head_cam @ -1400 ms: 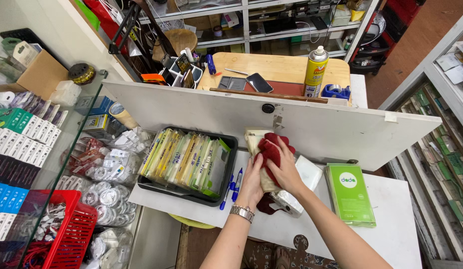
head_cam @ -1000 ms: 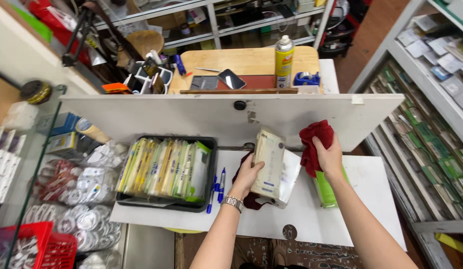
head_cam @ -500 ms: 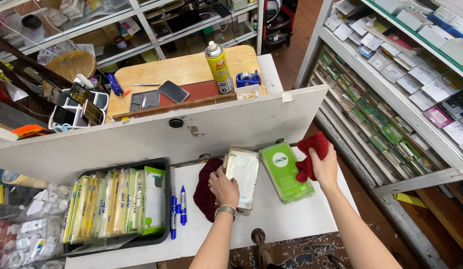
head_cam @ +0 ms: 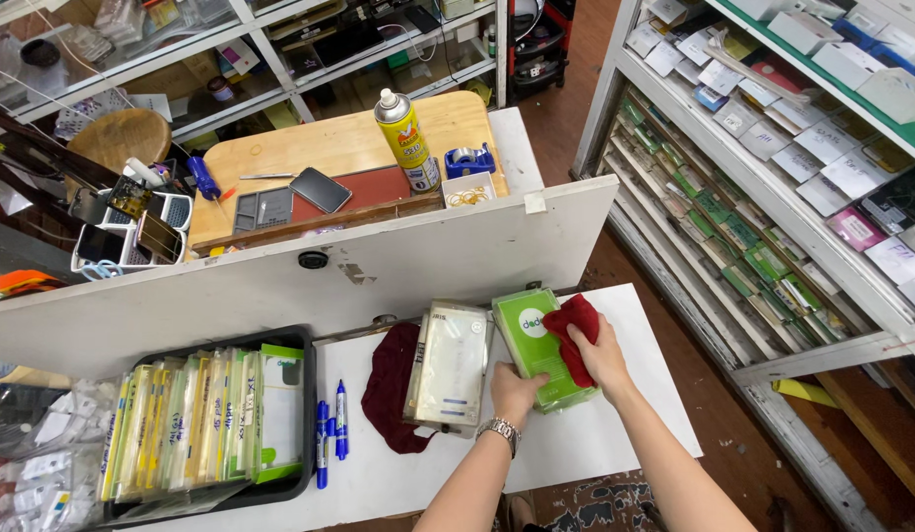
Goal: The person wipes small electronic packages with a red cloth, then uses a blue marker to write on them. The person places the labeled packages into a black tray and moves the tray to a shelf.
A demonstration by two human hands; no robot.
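Our right hand (head_cam: pixel 600 357) presses a bunched red cloth (head_cam: pixel 574 333) onto the green packet stack (head_cam: pixel 536 345) on the white surface (head_cam: pixel 635 433). Our left hand (head_cam: pixel 517 389) grips that stack's near edge, just right of a pale packet stack (head_cam: pixel 450 366).

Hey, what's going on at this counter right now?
A person stands at a white counter. Their right hand presses a red cloth onto a stack of green packets, which the left hand steadies. A pale stack of packets lies beside it, over a dark red cloth. A black tray of packets sits to the left.
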